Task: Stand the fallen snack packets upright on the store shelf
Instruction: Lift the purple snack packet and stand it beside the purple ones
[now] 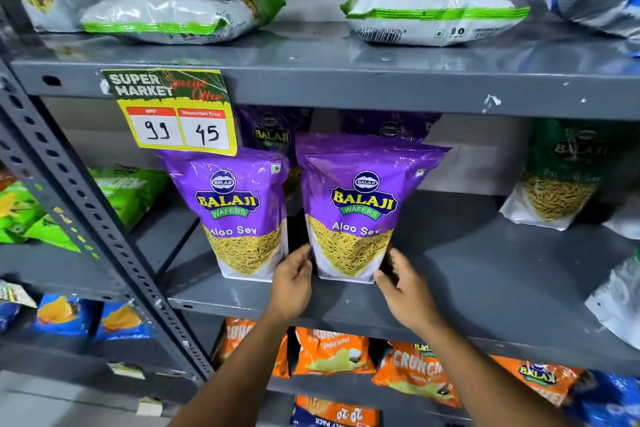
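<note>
Packets of purple Aloo Sev stand upright on the middle shelf [450, 288]: the right packet [360, 208] sits between my hands, left hand [292, 282] touching its lower left edge, right hand [403, 288] at its lower right corner (fingers loose, not clamped). Just beside it stands the left packet [239, 215].

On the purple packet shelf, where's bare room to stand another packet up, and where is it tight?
Widest bare patch: middle shelf between the right purple Aloo Sev packet and the green packet. A smaller patch lies left of the left purple packet, by the upright post. Tight: the narrow gap between the two purple packets, where the left hand sits.
</note>
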